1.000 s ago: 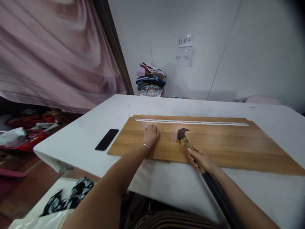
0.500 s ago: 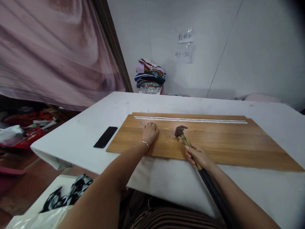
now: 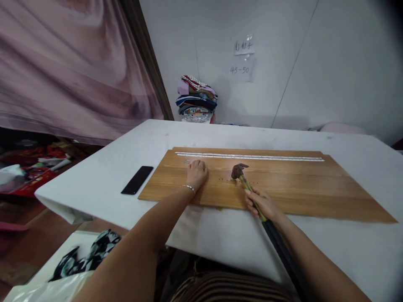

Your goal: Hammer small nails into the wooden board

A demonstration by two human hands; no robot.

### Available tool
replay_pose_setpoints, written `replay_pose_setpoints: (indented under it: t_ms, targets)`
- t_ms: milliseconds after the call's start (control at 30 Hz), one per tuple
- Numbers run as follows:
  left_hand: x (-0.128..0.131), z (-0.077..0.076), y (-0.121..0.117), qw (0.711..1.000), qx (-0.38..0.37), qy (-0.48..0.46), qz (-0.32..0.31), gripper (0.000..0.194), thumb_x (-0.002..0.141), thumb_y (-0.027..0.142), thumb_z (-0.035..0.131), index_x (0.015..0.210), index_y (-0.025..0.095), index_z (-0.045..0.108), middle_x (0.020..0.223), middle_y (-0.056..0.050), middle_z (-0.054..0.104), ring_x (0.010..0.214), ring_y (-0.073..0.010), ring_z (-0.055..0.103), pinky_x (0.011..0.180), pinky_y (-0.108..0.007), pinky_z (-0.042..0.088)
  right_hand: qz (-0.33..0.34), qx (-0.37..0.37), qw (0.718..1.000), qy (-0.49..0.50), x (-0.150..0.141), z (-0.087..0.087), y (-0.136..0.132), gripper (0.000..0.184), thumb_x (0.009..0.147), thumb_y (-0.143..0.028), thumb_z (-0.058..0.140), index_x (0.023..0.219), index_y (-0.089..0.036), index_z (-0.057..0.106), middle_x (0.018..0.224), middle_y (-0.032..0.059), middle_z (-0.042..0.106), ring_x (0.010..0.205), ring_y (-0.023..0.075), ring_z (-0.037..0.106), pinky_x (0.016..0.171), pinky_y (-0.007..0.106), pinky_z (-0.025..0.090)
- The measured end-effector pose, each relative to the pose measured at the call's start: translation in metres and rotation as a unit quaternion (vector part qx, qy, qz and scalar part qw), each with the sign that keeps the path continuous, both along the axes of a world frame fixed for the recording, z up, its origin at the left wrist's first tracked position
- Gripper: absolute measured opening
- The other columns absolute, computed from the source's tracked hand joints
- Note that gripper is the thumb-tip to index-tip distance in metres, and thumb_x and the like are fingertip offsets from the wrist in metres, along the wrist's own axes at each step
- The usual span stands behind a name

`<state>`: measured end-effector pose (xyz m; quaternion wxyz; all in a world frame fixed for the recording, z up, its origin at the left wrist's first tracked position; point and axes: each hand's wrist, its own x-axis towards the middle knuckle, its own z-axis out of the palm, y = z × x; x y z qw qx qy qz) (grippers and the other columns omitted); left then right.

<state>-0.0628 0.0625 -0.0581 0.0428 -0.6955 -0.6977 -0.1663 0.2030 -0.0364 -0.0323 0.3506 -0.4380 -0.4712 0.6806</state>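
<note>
My right hand (image 3: 260,203) is wrapped around the wooden part of a claw hammer (image 3: 250,188), well up its handle. The rusty head is close over the middle of a brown wooden board (image 3: 302,188); I cannot tell whether it touches. My left hand (image 3: 197,173) rests on the board's left part, knuckles up and fingers curled under. What those fingers hold, if anything, is hidden. Just beyond them lie several small nails (image 3: 187,161). A row of small dark dots (image 3: 223,179) runs across the board on both sides of the hammer head.
Two white marked strips (image 3: 252,157) lie along the board's far edge. A black phone (image 3: 137,180) is on the white table (image 3: 107,167) left of the board. Folded clothes (image 3: 197,100) are stacked by the wall, and a pink curtain (image 3: 72,71) hangs at left.
The view has shifted slightly, so the whole scene sits a little further left. Both hands and the hammer keep nearly the same places over the board.
</note>
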Motion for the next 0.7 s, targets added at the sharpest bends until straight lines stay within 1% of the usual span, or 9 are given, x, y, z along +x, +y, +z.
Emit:
replay_pose_setpoints:
  t_ms: [133,233,400,600,700]
  targets:
    - [0.0000,-0.0006,0.0004,1.000,-0.004,0.005,0.001,0.024,0.093,0.027,0.042,0.101,0.018,0.063,0.116,-0.013,0.063,0.116,-0.0290,0.053,0.100,-0.043,0.038,-0.007,-0.014,1.000,0.005,0.0029,0.0057,-0.0005,0.048,0.069,-0.061,0.068,0.091,-0.024,0.048,0.053,-0.0118,0.045,0.030,0.0050,0.035,0.028,0.018,0.028]
    - [0.0005,0.0007,0.0001,1.000,-0.007,0.010,0.002,0.025,0.094,0.028,0.041,0.101,0.018,0.063,0.116,-0.013,0.063,0.116,-0.0288,0.053,0.100,-0.043,0.039,-0.005,-0.010,1.000,-0.003,0.0037,0.0078,-0.0021,0.047,0.070,-0.061,0.068,0.090,-0.023,0.048,0.053,-0.0116,0.046,0.030,0.0050,0.036,0.028,0.017,0.028]
    - [0.0009,0.0018,-0.0003,1.000,-0.005,0.015,0.000,0.025,0.095,0.028,0.040,0.101,0.018,0.062,0.117,-0.012,0.063,0.116,-0.0276,0.053,0.101,-0.042,0.038,0.000,0.006,1.000,-0.026,0.0023,0.0058,-0.0030,0.046,0.071,-0.062,0.066,0.081,-0.023,0.046,0.054,-0.0105,0.046,0.031,0.0045,0.036,0.027,0.018,0.029]
    - [0.0008,0.0012,0.0000,1.000,-0.008,0.011,0.001,0.023,0.093,0.028,0.044,0.101,0.018,0.062,0.119,-0.013,0.062,0.118,-0.0287,0.052,0.102,-0.043,0.038,0.001,0.003,1.000,-0.017,0.0032,0.0056,-0.0023,0.046,0.072,-0.062,0.066,0.085,-0.023,0.047,0.053,-0.0109,0.045,0.030,0.0047,0.034,0.028,0.018,0.028]
    - [0.0009,0.0014,0.0003,1.000,-0.010,0.012,0.001,0.023,0.094,0.028,0.043,0.101,0.018,0.062,0.119,-0.013,0.062,0.118,-0.0279,0.052,0.102,-0.042,0.038,0.004,0.000,1.000,-0.022,0.0038,0.0059,-0.0017,0.046,0.072,-0.062,0.066,0.085,-0.023,0.047,0.052,-0.0110,0.045,0.030,0.0048,0.035,0.028,0.018,0.028]
